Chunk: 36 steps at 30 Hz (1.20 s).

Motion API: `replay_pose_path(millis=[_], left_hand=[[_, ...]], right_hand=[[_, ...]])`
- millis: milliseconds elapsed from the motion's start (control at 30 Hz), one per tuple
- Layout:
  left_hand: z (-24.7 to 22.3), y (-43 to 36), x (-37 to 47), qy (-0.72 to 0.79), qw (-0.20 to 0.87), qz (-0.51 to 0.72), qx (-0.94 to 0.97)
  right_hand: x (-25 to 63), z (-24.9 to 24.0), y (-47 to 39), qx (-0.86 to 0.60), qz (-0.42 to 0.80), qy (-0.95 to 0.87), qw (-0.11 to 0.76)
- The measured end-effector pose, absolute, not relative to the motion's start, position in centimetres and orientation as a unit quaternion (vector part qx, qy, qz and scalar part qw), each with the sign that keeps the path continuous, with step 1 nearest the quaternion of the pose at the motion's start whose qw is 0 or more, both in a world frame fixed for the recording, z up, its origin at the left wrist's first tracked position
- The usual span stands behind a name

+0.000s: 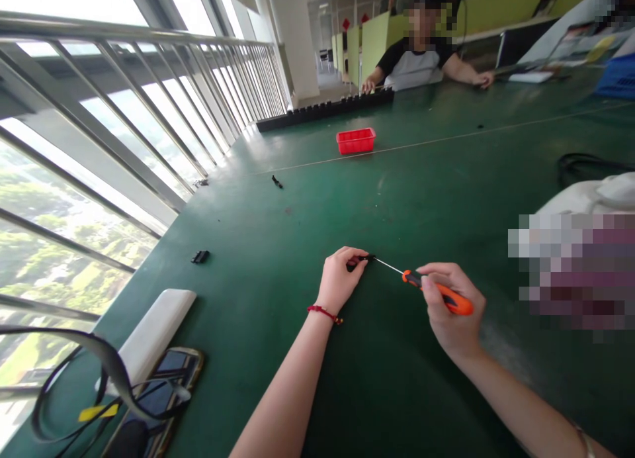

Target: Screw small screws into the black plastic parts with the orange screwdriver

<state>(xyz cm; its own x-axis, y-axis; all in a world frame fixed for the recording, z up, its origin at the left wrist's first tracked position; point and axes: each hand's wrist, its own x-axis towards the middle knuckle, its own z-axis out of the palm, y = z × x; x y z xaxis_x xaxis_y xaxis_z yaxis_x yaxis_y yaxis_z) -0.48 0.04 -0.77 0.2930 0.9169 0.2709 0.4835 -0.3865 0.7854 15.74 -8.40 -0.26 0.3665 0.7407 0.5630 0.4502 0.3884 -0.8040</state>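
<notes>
Left fingers [343,273]: pinching a small black piece [368,257] on the smooth green surface [297,226] — its shape mostly hidden
Right fingers [452,307]: closed round a glossy orange-and-black screwdriver [446,297] — slim metal shaft meeting the piece

Your left hand [342,276]: bare, as is the forearm [292,378] in view. At that wrist, one slim red bracelet [322,310], cord-like in look, with a small knot or bead and a tiny yellowish-gold dangling end [339,321]. Your right hand [456,312]: likewise bare, forearm included. Farther up that arm, one narrow band [584,439], brownish with a paler portion, cut off by the lower frame edge; material too blurred to tell.
</notes>
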Motion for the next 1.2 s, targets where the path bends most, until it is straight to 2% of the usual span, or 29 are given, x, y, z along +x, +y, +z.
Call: replay_pose_path(millis=[233, 367, 433, 600, 767, 967, 1200], left_hand=[[-0.92, 0.06, -0.53, 0.466, 0.289, 0.367, 0.751], [-0.78, 0.07, -0.53, 0.46, 0.292, 0.361, 0.756], [-0.72, 0.09, -0.48, 0.463, 0.291, 0.359, 0.757], [-0.64, 0.17, -0.33, 0.466, 0.286, 0.357, 0.757], [-0.59, 0.15, -0.26, 0.462, 0.288, 0.356, 0.759], [-0.36, 0.06, -0.17, 0.468, 0.294, 0.352, 0.756], [-0.28, 0.01, -0.18, 0.465, 0.29, 0.354, 0.758]], right_hand=[[15.77, -0.57, -8.01, -0.509, 0.094, -0.515, 0.683], [15.61, -0.6, -8.4, -0.549, 0.149, -0.518, 0.639], [15.42, -0.43, -8.59, -0.564, 0.141, -0.52, 0.626], [15.37, -0.11, -8.48, -0.528, 0.091, -0.522, 0.663], [15.63, -0.34, -8.67, -0.558, 0.078, -0.572, 0.596], [15.49, -0.34, -8.5, -0.505, 0.07, -0.554, 0.658], [15.71, -0.6, -8.89, -0.538, 0.09, -0.574, 0.611]])
